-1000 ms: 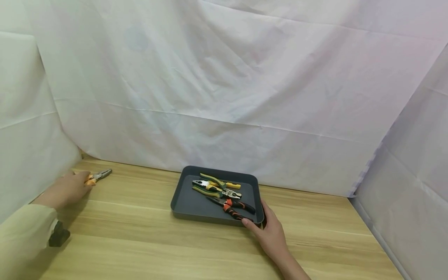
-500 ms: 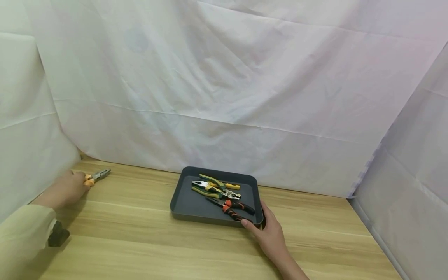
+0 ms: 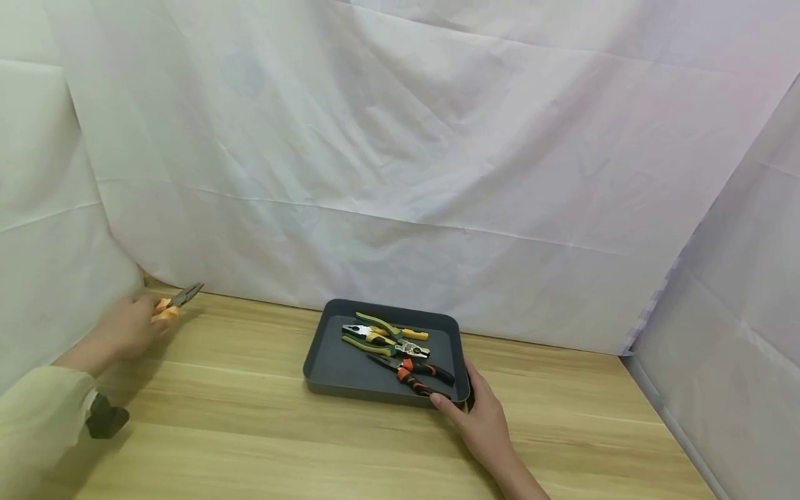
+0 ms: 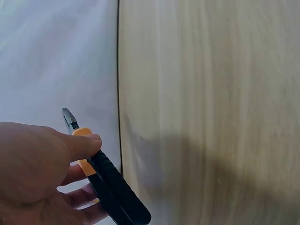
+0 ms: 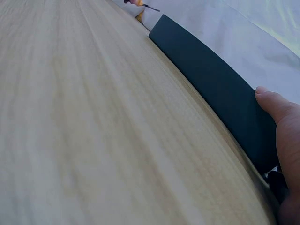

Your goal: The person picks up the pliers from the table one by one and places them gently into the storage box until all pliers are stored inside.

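At the far left of the table my left hand point(image 3: 131, 323) pinches a pair of pliers point(image 3: 186, 296) with orange-and-black handles. In the left wrist view the thumb presses on the orange part of these pliers point(image 4: 112, 183), fingers behind, black grips trailing out below. My right hand point(image 3: 484, 417) grips the near right corner of a dark grey tray point(image 3: 337, 371), thumb at the rim, other fingers partly hidden along the side. In the tray lie red-and-black pliers point(image 3: 409, 380), green-and-yellow pliers point(image 3: 412, 348) and, partly beneath those, yellow-handled pliers point(image 3: 415, 334).
The wood-grain table point(image 3: 262, 430) meets a hanging white cloth point(image 3: 400, 173) at the back, with the tray close to that edge. More white cloth closes off the left and right sides. A dark object sits at the left sleeve's cuff point(image 3: 87, 389).
My left hand has raised the orange-handled pliers slightly, their nose swinging up toward the back cloth. The right hand and the tray stay nearly where they were.
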A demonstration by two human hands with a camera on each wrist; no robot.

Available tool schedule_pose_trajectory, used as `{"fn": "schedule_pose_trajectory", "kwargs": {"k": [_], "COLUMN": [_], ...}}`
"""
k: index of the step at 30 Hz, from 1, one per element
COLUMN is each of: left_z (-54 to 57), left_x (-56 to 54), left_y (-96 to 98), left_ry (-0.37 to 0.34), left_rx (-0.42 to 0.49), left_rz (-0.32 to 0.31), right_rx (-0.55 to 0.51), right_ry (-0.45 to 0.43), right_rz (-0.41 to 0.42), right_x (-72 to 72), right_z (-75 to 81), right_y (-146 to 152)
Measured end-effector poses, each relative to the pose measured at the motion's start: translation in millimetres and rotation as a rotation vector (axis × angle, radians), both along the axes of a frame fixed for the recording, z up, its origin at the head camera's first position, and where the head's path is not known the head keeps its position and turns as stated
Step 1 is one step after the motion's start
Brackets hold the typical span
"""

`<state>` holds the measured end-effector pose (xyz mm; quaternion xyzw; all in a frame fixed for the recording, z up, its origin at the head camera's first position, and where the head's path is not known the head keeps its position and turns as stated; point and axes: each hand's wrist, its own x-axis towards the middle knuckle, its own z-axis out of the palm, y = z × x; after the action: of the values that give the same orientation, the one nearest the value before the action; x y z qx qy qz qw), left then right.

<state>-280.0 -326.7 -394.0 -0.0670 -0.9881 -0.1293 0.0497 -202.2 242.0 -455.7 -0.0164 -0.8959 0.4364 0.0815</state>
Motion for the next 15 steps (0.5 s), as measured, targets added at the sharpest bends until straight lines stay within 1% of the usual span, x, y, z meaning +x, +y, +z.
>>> {"fn": "schedule_pose_trajectory", "kwargs": {"k": [7, 12, 15], "left_z": [12.3, 19.5, 22.6], "left_x": [3.9, 7.7, 10.0], "left_y": [20.7, 41.0, 55.9], "left_ry": [0.036, 0.014, 0.023], "left_rx": [0.06, 0.165, 0.225], "left_rz": [-0.036, -0.058, -0.09], "right_rx": [0.01, 0.006, 0.008], "right_ry": [0.005, 0.001, 0.0], "right_rz": [-0.003, 0.0, 0.001], "right_x": [0.4, 0.5, 0.3], "right_z": [-0.5, -0.4, 0.1], "right_y": [0.6, 1.2, 1.8]}}
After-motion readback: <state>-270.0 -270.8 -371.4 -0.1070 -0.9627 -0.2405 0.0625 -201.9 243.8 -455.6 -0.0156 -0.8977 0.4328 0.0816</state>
